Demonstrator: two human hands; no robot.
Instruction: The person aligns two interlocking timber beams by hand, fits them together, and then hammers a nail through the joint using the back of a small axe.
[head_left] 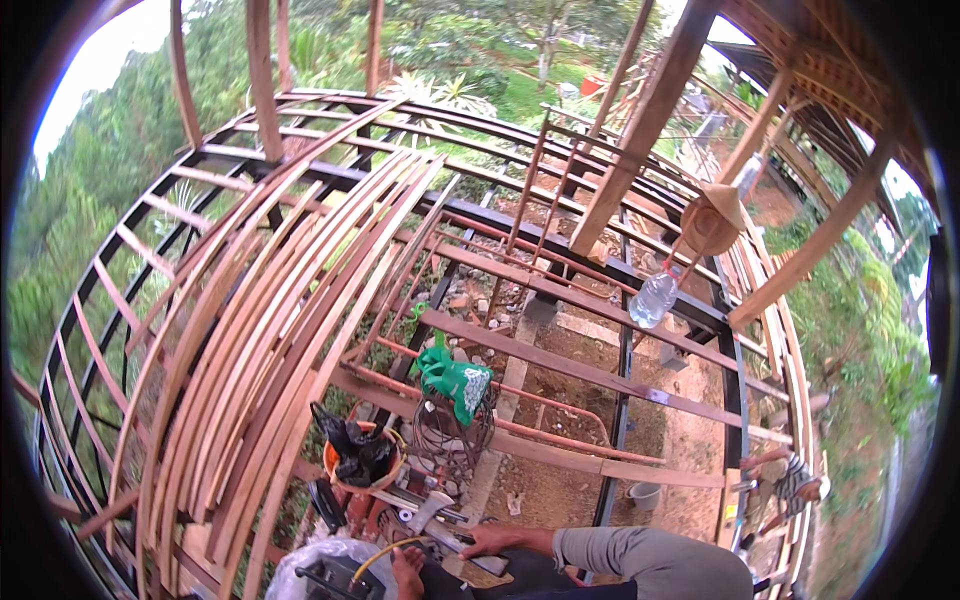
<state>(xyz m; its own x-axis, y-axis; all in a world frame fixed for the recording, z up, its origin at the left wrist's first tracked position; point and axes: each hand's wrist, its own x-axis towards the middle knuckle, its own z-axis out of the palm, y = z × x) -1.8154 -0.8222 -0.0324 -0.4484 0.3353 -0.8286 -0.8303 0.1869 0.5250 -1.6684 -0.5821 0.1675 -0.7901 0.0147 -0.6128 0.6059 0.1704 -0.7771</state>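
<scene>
At the bottom, my right hand [488, 540], its forearm coming in from the right, is closed on a grey metal tool shaped like a nail gun [430, 510]. A yellow hose [378, 556] curves toward this tool. My left hand [408, 572] shows at the lower edge, fingers pointing up and slightly apart, close beside the hose; I see nothing held in it. Clear plastic sheeting [300, 565] lies around a dark object left of this hand. An orange bucket [330, 458] with a black plastic bag [362, 455] stands just ahead.
Long wooden battens [255, 350] lie stacked on the black steel frame [480, 215] at left. Planks [590, 370] span open gaps above the ground. A green bag [452, 380] sits mid-frame. A water bottle [655, 297] and conical hat [712, 220] hang near posts. Another person [797, 485] is lower right.
</scene>
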